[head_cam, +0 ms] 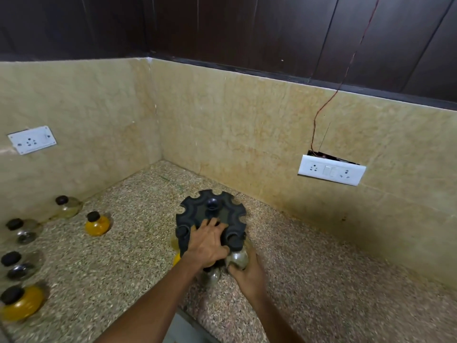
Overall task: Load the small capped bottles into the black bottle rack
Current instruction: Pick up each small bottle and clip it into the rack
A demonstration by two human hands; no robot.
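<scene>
The round black bottle rack (223, 209) with scalloped slots stands in the counter's corner area. My left hand (206, 241) rests flat on its top near the front edge. My right hand (247, 271) grips a clear capped bottle (237, 257) whose black cap sits in a front slot of the rack. Another clear bottle (212, 276) hangs below the rack's front, and yellow bottles (176, 258) show at its left side. Several loose bottles stand on the counter at the left: a yellow one (97, 225), a clear one (68, 206) and another yellow one (21, 304).
The speckled stone counter (309, 280) meets beige walls at the back and left. A white socket plate (331, 170) with a red wire is on the right wall, another socket (32, 139) on the left wall. The counter's front edge (197, 328) runs below my arms.
</scene>
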